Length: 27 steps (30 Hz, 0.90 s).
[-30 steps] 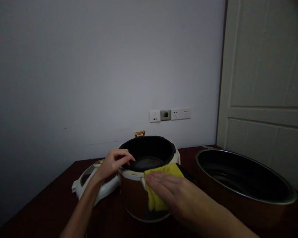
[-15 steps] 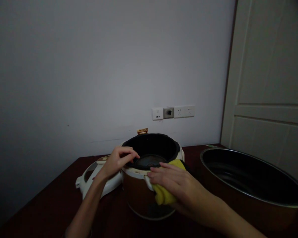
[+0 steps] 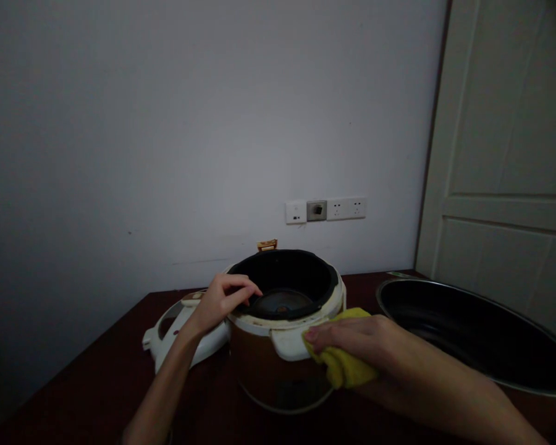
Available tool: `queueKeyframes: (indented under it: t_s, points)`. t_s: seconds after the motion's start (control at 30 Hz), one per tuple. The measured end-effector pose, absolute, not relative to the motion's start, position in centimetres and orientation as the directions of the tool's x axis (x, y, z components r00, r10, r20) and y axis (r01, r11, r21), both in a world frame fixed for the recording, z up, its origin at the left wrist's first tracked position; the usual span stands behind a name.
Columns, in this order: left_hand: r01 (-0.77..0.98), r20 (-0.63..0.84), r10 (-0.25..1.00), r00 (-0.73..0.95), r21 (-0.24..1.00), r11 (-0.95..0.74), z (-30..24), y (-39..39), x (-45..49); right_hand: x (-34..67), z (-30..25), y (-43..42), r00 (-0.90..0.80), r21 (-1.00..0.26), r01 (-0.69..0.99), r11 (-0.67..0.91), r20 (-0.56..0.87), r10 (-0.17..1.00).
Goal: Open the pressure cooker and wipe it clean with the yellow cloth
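An electric pressure cooker [image 3: 278, 371] with a brown body, a pale rim and a dark inside stands lidless before me. My left hand [image 3: 220, 303] holds its left rim, fingers curled over the edge into the opening. In my right hand [image 3: 356, 337] is a folded yellow cloth [image 3: 347, 368], pressed against the right side of the cooker's white front handle [image 3: 290, 345]. Part of the cloth is hidden under my fingers. The white lid [image 3: 178, 330] lies on the table left of the cooker, partly behind my left forearm.
A large dark pot [image 3: 472, 327] with a metal rim stands at the right. The dark red table [image 3: 97, 364] meets a wall with sockets [image 3: 336, 209]. A small brown and gold item [image 3: 267, 245] shows behind the cooker, and a white door [image 3: 505, 154] is at the right.
My right hand and the yellow cloth have slid right along the cooker's front, uncovering the white handle. My left hand stays on the rim. The view has shifted slightly.
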<state>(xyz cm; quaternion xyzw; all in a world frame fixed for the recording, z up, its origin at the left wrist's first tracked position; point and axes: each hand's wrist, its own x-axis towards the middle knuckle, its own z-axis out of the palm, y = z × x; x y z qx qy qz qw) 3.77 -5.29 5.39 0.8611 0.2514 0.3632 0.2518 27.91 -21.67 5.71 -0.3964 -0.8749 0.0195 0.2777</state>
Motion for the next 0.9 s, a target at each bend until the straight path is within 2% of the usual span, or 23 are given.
queueKeyframes:
  t_s: [0.07, 0.13, 0.23, 0.3, 0.37, 0.43, 0.53, 0.77, 0.9]
  points:
    - [0.252, 0.499, 0.618, 0.607, 0.617, -0.745, 5.4, -5.3, 3.8, 28.6, 5.8, -22.0, -0.517, -0.246, 0.701, 0.67, 0.472, 0.714]
    - [0.259, 0.502, 0.619, 0.604, 0.611, -0.748, 5.4, -5.3, 3.9, 29.0, 5.6, -21.8, -0.503, -0.201, 0.706, 0.679, 0.533, 0.68]
    - [0.27, 0.503, 0.619, 0.603, 0.601, -0.752, 5.4, -5.3, 4.0, 28.5, 4.7, -20.8, -0.466, -0.029, 0.703, 0.71, 0.736, 0.491]
    - [0.271, 0.508, 0.619, 0.599, 0.598, -0.754, 5.5, -5.4, 4.1, 27.2, 3.9, -20.1, -0.47, 0.122, 0.72, 0.683, 0.81, 0.351]
    - [0.269, 0.515, 0.617, 0.595, 0.597, -0.756, 5.5, -5.5, 4.2, 25.7, 3.1, -19.4, -0.517, 0.221, 0.732, 0.644, 0.796, 0.314]
    - [0.267, 0.519, 0.617, 0.591, 0.596, -0.757, 5.5, -5.5, 4.2, 24.3, 2.4, -19.0, -0.577, 0.264, 0.724, 0.637, 0.738, 0.35]
    - [0.275, 0.519, 0.624, 0.584, 0.597, -0.754, 5.5, -5.6, 4.2, 23.3, 1.8, -18.7, -0.613, 0.26, 0.71, 0.654, 0.686, 0.393]
    - [0.265, 0.514, 0.626, 0.586, 0.608, -0.748, 5.4, -5.7, 4.2, 24.3, 2.4, -19.0, -0.599, 0.12, 0.65, 0.751, 0.688, 0.409]
    - [0.268, 0.514, 0.627, 0.585, 0.607, -0.748, 5.4, -5.6, 4.2, 25.2, 3.4, -20.0, -0.584, 0.012, 0.662, 0.75, 0.635, 0.506]
